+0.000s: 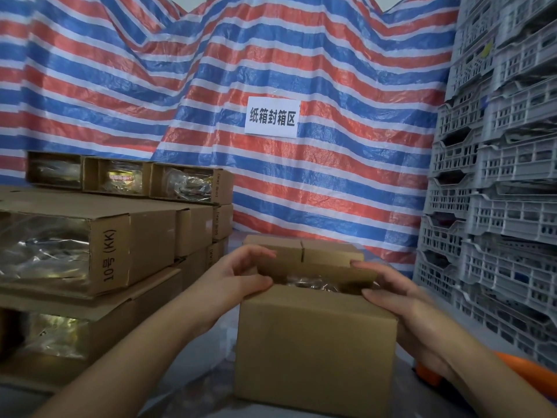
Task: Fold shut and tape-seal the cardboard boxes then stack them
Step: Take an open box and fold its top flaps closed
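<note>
Cardboard box point(315, 351) is sitting right in front of me on the grey work surface point(193, 384), long side running left to right, one broad plain face turned toward me and the open top facing up. My left hand point(238, 280) is at the box's top left corner, thumb curled over the near edge and fingers hooked round the end of the flap point(316, 271) that's half folded down across the opening. My right hand point(401, 300) does the same at the top right corner, thumb on the near edge, fingers pinching the other end of that flap. Behind it the far flaps point(304, 247) stand up with a slit between them. Something shiny in clear plastic point(307, 285) peeks out of the gap under the flap, can't make out what it is. Left of the box there's a stack of open boxes point(90, 245) lying on their sides, mouths toward me, printed "10号 (KK)", crinkly plastic-wrapped stuff inside, and the stack gets cut off by the picture's left edge. Right of the box, grey slotted plastic crates point(494, 188) are piled high and run off the frame. Behind the box hangs a red, white and blue striped tarp point(211, 86) with a white paper sign point(272, 116) on it. Just right of the box, under my right wrist, there's something orange point(518, 372), mostly hidden, no idea what it is.
</note>
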Demonstrator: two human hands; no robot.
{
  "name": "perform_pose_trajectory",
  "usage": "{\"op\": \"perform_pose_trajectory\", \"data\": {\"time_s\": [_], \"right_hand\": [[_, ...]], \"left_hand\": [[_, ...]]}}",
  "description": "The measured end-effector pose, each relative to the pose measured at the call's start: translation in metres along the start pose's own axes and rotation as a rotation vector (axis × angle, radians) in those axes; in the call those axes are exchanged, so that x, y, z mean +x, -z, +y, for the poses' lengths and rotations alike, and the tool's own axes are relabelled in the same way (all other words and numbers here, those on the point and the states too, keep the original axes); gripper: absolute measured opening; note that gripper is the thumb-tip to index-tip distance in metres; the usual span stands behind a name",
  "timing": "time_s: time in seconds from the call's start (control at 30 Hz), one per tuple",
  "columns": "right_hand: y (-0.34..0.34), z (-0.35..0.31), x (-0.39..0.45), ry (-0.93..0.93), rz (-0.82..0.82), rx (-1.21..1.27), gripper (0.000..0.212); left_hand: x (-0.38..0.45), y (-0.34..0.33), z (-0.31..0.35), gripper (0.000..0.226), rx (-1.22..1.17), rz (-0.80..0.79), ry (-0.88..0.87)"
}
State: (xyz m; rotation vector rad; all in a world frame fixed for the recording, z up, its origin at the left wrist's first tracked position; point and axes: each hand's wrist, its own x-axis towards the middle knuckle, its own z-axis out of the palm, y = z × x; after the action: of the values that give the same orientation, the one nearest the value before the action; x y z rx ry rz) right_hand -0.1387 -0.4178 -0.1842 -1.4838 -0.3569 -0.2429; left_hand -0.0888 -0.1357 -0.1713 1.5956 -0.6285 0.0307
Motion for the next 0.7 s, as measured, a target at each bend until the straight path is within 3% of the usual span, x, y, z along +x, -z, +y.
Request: {"op": "perform_pose_trajectory", "data": {"time_s": [0.17, 0.37, 0.43, 0.5, 0.57, 0.63, 0.7], "right_hand": [[0.000, 0.002, -0.003, 0.061, 0.094, -0.149, 0.023], [-0.004, -0.003, -0.005, 0.045, 0.133, -0.301, 0.026], [-0.004, -0.004, -0.006, 0.046, 0.133, -0.320, 0.024], [-0.005, -0.004, -0.006, 0.048, 0.128, -0.314, 0.021], [-0.004, -0.004, -0.007, 0.042, 0.126, -0.311, 0.021], [-0.004, -0.005, -0.008, 0.026, 0.115, -0.303, 0.022], [-0.003, -0.006, -0.009, 0.005, 0.096, -0.297, 0.024]], "left_hand": [[-0.001, 0.000, -0.005, 0.009, 0.099, 0.044, -0.060], [-0.004, 0.001, 0.004, 0.013, 0.290, 0.016, -0.036], [-0.004, 0.001, 0.013, 0.012, 0.431, 0.020, -0.033], [-0.005, -0.003, 0.027, 0.010, 0.746, 0.006, -0.069], [-0.006, -0.017, 0.043, 0.021, 1.066, -0.013, -0.204], [-0.004, -0.040, 0.052, 0.048, 1.171, -0.096, -0.337], [0.001, -0.064, 0.055, 0.064, 1.208, -0.231, -0.313]]}}
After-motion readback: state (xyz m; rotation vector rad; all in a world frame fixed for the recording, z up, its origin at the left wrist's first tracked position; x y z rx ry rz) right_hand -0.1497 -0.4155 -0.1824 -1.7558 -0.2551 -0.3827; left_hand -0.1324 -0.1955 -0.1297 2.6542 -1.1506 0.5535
